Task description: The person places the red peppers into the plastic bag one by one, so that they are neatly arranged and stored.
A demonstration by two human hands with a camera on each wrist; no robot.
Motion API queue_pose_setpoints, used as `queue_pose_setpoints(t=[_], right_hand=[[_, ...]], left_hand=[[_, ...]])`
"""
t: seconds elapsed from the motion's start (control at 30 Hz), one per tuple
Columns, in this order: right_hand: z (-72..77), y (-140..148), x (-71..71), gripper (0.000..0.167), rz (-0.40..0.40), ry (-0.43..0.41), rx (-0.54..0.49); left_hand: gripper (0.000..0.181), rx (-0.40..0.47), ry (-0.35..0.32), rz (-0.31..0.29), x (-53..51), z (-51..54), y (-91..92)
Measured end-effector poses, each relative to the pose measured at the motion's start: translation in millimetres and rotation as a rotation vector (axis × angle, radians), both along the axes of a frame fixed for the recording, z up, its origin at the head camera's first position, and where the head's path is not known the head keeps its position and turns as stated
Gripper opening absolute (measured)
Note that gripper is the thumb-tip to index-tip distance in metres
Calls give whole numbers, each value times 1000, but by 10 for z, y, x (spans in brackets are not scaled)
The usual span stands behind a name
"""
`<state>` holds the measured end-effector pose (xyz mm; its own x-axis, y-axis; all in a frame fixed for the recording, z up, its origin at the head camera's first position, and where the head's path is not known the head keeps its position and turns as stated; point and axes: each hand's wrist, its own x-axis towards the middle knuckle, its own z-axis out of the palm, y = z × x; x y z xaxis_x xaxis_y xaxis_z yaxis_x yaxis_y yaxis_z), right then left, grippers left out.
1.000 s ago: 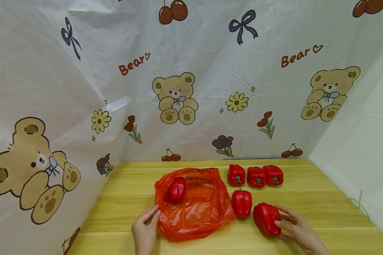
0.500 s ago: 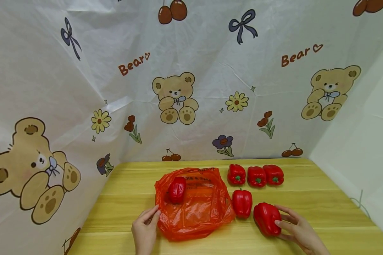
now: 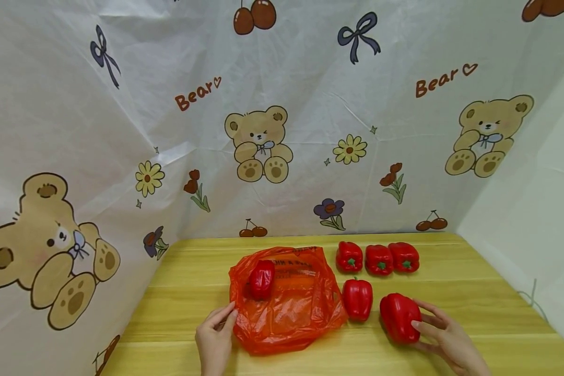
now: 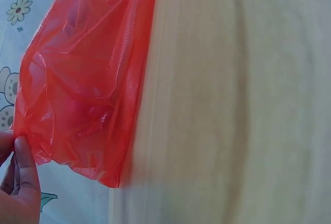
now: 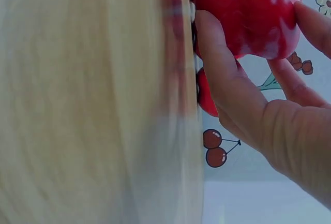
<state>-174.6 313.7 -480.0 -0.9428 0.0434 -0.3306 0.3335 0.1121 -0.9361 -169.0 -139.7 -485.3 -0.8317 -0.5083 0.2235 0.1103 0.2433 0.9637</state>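
A red-orange plastic bag [image 3: 286,313] lies spread on the table, its left edge pinched between thumb and fingers of my left hand [image 3: 214,334]. The left wrist view also has this bag [image 4: 88,79], lifted at that edge. One red bell pepper [image 3: 262,279] shows at the bag's upper left, seemingly inside. My right hand [image 3: 451,339] grips another bell pepper [image 3: 401,318] from its right side. In the right wrist view, thumb and fingers lie around that held pepper [image 5: 248,17]. Close to the bag's right edge stands a further bell pepper [image 3: 358,299].
Three more bell peppers [image 3: 379,259] sit in a row at the back right of the wooden table [image 3: 188,271], green stems facing me. A white sheet [image 3: 310,104] printed with bears hangs behind and to the left. A thin cord [image 3: 533,300] lies by the right wall.
My right hand and the bell pepper in it have shifted slightly right and up, and the pepper has turned a little. The left hand, the bag and the other peppers stay in place.
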Motion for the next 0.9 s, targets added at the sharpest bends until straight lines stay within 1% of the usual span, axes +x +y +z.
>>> queue_pose_setpoints(t=[0.1, 0.17, 0.43, 0.6, 0.73, 0.9], right_hand=[[31, 12, 12, 44, -10, 20, 3], [66, 17, 15, 38, -9, 42, 4], [280, -70, -25, 41, -3, 122, 11], [377, -169, -69, 46, 2, 162, 4], [428, -295, -112, 51, 21, 189, -2], [495, -519, -200, 56, 47, 223, -20]], left_hand=[[19, -5, -11, -4, -3, -1, -6], [19, -7, -14, -4, -4, 0, -7], [18, 3, 5, 13, -7, -2, 5], [18, 6, -8, 14, -4, 0, 14], [18, -2, -23, 15, -8, 8, 12], [19, -1, -31, 13, -12, 20, 6]])
